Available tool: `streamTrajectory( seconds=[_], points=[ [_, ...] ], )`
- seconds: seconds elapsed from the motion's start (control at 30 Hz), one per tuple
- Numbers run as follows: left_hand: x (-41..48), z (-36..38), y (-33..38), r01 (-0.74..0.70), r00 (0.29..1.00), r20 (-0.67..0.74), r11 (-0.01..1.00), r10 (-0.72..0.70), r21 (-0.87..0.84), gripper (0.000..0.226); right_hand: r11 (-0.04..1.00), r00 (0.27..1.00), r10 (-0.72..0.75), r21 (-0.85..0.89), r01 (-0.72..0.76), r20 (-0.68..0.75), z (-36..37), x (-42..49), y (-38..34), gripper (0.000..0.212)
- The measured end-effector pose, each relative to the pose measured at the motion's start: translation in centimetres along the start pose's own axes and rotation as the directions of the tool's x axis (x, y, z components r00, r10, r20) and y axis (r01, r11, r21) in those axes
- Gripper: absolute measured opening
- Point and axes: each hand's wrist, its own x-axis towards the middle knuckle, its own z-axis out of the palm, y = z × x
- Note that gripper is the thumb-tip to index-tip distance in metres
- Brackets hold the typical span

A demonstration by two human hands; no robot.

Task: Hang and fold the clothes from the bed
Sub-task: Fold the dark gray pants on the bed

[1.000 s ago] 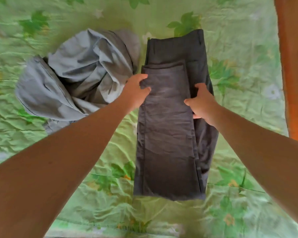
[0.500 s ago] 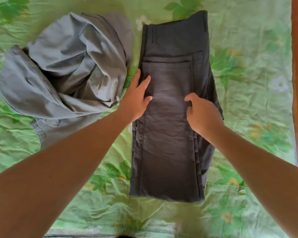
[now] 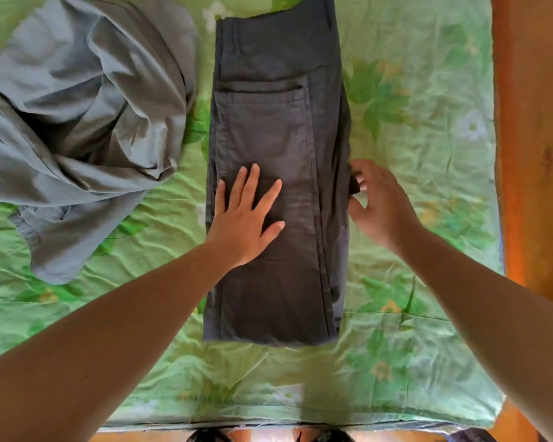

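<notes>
We see the left hand [image 3: 246, 218] now flat, fingers spread, pressing mid dark grey trousers [image 3: 268, 122], which lie folded lengthwise mid-bed [image 3: 412, 138]. Earlier it sat at their left edge. Right hand [image 3: 380, 202] has shifted off the top and pinches the right edge. Likely smoothing before the next fold. Crumpled light grey garment [image 3: 77, 106] waits on the left.

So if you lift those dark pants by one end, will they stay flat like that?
Probably not: the dark pants are soft folded cloth, so the layers would likely flop open. The edge the right hand pinches bunches up. Pushed by the flat left hand, they'd likely slide, not roll.
</notes>
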Motion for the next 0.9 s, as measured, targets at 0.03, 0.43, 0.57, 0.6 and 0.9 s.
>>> streamTrajectory(
  seconds=[0.03,0.43,0.57,0.6,0.9],
  points=[
    [0.0,0.0,0.0,-0.001,1.000,0.006,1.000,0.001,-0.002,0.074,1.000,1.000,0.010,0.029,-0.010,0.020,-0.1,0.1,-0.2,0.056],
    [0.3,0.3,0.5,0.032,0.996,0.077,0.998,-0.036,0.048,0.074,0.931,0.964,-0.247,-0.299,0.208,-0.099,-0.2,1.1,2.2,0.027],
    [0.4,0.3,0.5,0.040,0.995,0.086,0.998,-0.045,0.057,0.074,0.932,0.948,-0.258,-0.307,0.193,-0.185,-0.7,0.6,4.2,0.028],
    [0.4,0.4,0.5,0.042,0.995,0.087,0.997,-0.047,0.058,0.074,0.926,0.956,-0.259,-0.316,0.207,-0.134,-0.6,0.5,4.4,0.037],
    [0.5,0.5,0.5,0.046,0.995,0.088,0.997,-0.051,0.055,0.073,0.825,0.944,-0.327,-0.501,0.259,-0.050,-0.2,1.7,4.1,0.043]
  ],
)
